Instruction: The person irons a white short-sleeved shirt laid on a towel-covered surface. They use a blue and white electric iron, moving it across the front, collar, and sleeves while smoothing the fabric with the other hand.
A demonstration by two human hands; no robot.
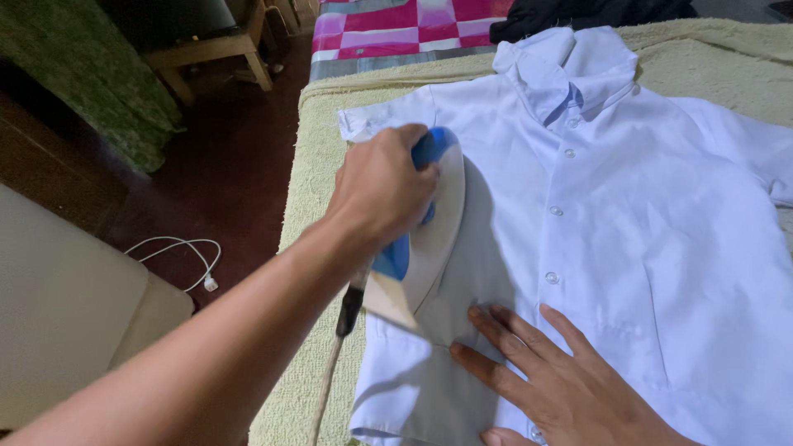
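Gripping the iron [425, 239] by its blue handle, the left hand [382, 186] could scorch the right hand's [570, 384] flat, empty fingertips [479, 316], seemingly just beside its rear edge on the white shirt [644, 223].

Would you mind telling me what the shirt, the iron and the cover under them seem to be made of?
Shirt: thin woven cloth, probably cotton blend; matte, soft creases. Iron: blue handle and pale body look like glossy moulded plastic. Cover: pale yellow terry towelling, judging by its looped, fuzzy pile.
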